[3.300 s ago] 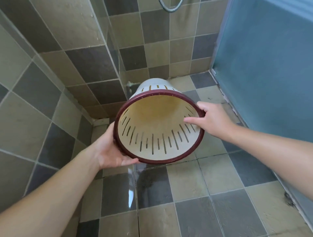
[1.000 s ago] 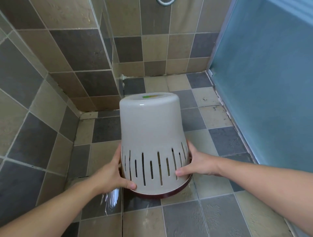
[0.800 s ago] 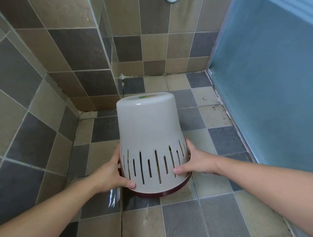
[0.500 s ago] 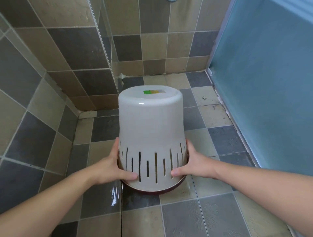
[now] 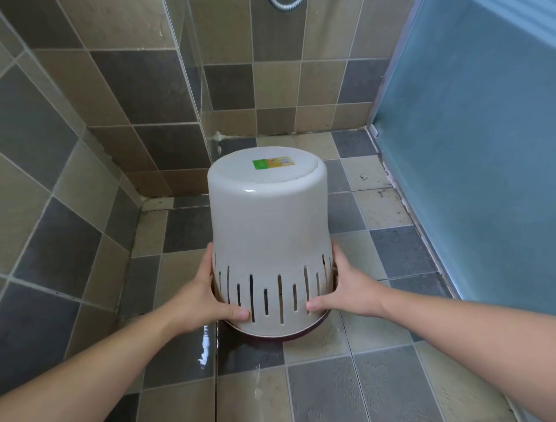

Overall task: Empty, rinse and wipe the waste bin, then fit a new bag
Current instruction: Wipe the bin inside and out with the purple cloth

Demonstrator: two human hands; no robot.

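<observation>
Holding a bin [image 5: 267,235] upside down over a wet tiled floor [image 5: 325,385], base up, dark red rim [image 5: 288,335] at the bottom and nearest the camera. Gripped from both sides low down, at the band of vertical slots [image 5: 279,298]. Left hand [image 5: 198,296] clamped on the bin's left flank, thumb wrapped onto the front across the slots, fingers hidden behind the wall. Right hand [image 5: 346,289] clamped on the right flank likewise, thumb pressed to the front near the rim, fingers out of sight round the back. Tilted slightly, base leaning away from the camera. Cannot tell whether the rim touches the floor or hangs just above it.

Bearing a green and yellow sticker [image 5: 273,162] on the upturned base. Cream-white body, glossy, solid above the slots.

Set in a shower corner: brown and grey tiled walls [image 5: 120,90] to the left and behind, a glass partition [image 5: 192,99] rising just behind the bin's left side, a frosted blue panel [image 5: 469,150] along the right. Showing a bright patch of water [image 5: 204,346] on the floor tiles below the left wrist, and a loop of metal shower hose [image 5: 285,3] at the top edge.
</observation>
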